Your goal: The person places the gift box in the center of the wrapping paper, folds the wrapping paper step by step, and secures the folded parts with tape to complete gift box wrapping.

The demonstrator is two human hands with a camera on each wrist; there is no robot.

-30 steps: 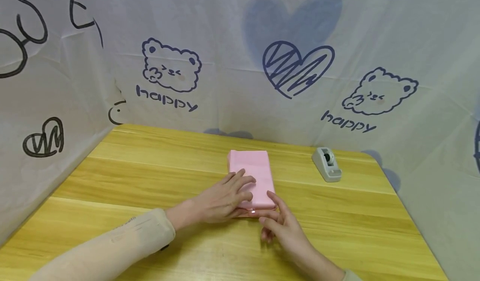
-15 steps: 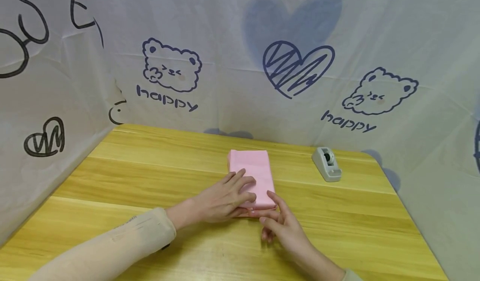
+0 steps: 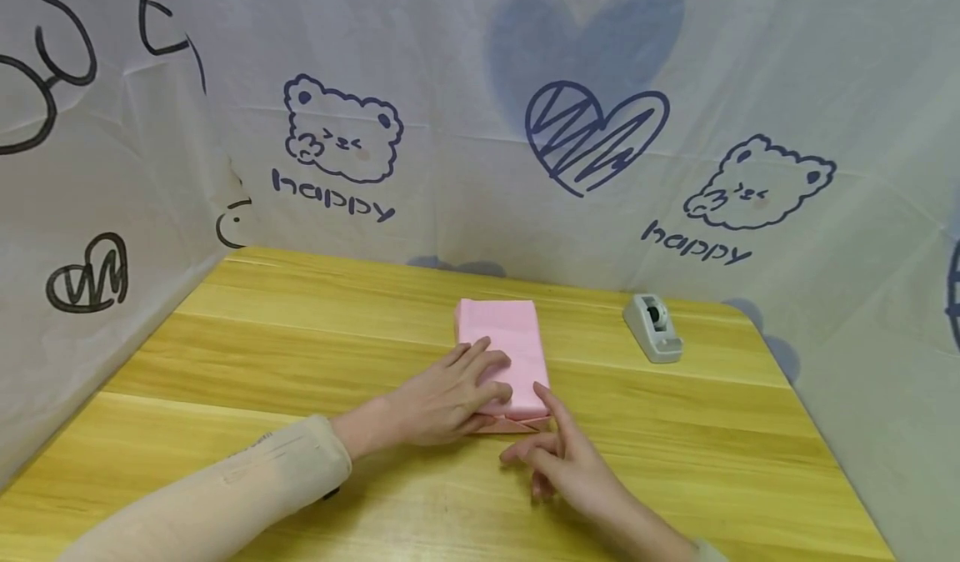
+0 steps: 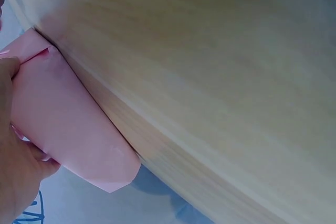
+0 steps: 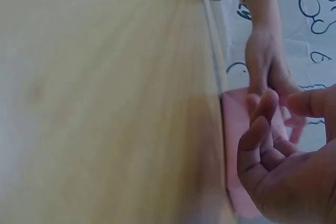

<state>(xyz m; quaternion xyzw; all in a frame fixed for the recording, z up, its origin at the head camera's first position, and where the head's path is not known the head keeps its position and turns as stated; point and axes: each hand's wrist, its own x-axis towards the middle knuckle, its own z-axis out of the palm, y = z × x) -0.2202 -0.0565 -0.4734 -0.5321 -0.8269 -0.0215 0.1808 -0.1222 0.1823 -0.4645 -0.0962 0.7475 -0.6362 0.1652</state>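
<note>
Wrapping looks nearly done: the pink parcel (image 3: 524,347) sits on the tabletop (image 3: 285,362), top covered & end flap (image 3: 528,426) folded, your L hand (image 3: 438,401) spread over it, R hand (image 3: 576,466) loosely bent, visibly holding nothing, so prob. only securing that flap's left.

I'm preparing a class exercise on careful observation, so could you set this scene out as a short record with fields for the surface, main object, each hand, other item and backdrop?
Surface: wood-grain table
Main object: pink paper-covered package, lying flat, with a folded flap at its near end
Left hand: resting on the package, fingers spread over its top
Right hand: beside the near right corner, index finger at the edge; contact unclear
Other item: tape dispenser, right of and apart from the package
Backdrop: pale cloth with bears, hearts and "happy"
</note>
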